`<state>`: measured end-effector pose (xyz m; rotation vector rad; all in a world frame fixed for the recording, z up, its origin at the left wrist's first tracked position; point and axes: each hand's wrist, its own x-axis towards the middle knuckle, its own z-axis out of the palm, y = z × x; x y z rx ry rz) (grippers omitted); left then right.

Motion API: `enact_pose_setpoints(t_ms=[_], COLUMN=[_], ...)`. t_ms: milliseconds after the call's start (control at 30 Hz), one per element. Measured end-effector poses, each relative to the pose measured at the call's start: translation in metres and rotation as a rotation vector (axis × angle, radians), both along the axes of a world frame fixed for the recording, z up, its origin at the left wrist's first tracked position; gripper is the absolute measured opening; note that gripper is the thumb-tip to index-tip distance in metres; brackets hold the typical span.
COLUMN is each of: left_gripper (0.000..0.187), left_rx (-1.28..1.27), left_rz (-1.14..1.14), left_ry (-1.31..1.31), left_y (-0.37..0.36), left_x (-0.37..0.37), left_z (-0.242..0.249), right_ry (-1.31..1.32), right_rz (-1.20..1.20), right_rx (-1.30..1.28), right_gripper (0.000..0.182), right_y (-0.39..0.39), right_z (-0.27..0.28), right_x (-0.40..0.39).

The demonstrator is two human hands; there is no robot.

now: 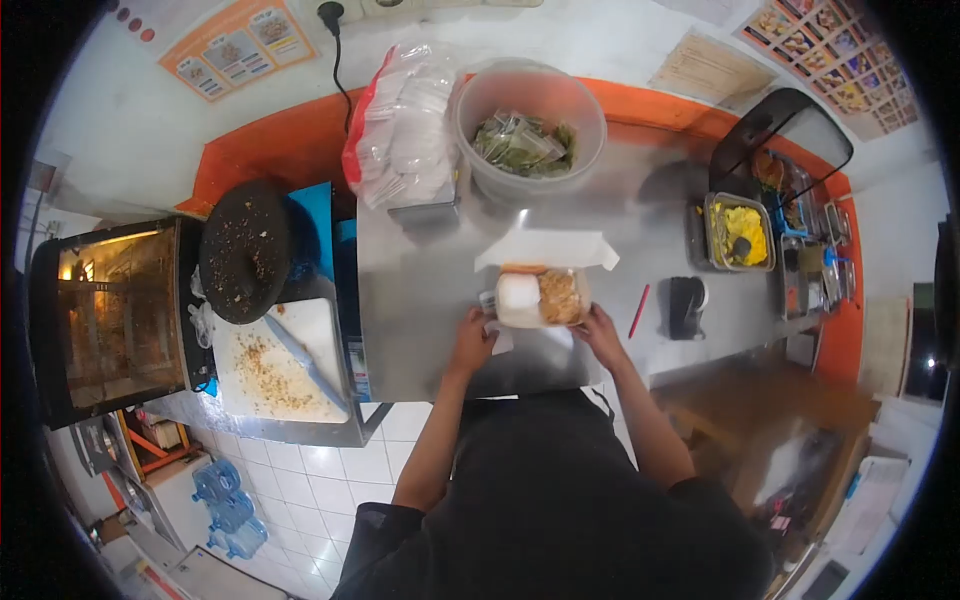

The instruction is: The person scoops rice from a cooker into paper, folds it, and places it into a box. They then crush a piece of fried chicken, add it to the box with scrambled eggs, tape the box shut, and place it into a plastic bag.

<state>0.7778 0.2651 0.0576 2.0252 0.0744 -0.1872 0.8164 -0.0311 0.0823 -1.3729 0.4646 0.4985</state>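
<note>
A paper takeout box [533,323] sits over the metal counter in front of me with its lid flap [550,247] folded back, away from me. White rice [518,294] fills its left side and chopped brown food [560,298] its right side. My left hand [472,342] grips the box at its near left corner, where a small pale packet or paper shows by the fingers. At the near right corner my right hand [602,338] pinches the edge, thumb towards the box. Some fingertips are hidden under the box.
Behind the box stand a tub of leafy packets [525,140] and a bag of white plastic cutlery [410,130]. To the right lie a red pen [639,311], a black object [686,308] and a yellow-food container [740,232]. A knife [305,365] rests on the left cutting board [318,322].
</note>
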Motion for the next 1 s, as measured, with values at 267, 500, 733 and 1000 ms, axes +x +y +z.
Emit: enact_pose_setpoints(t_ms=[267, 500, 733, 1000], left_gripper=[0.051, 0.047, 0.038, 0.034], left_rx=[0.392, 0.342, 0.108, 0.174], left_rz=[0.211, 0.280, 0.524, 0.315], left_ry=[-0.080, 0.007, 0.038, -0.148], left_y=[-0.031, -0.036, -0.026, -0.016], left_x=[-0.013, -0.031, -0.049, -0.032], left_z=[0.024, 0.029, 0.040, 0.046], right_ry=[-0.410, -0.866, -0.715, -0.950], right_rz=[0.862, 1.263, 1.482, 0.864], right_rx=[-0.231, -1.332, -1.306, -0.497], right_gripper=[0.025, 0.025, 0.028, 0.016], right_y=[0.001, 0.153, 0.150, 0.100], right_z=[0.224, 0.130, 0.096, 0.222], right_x=[0.183, 0.355, 0.395, 0.303])
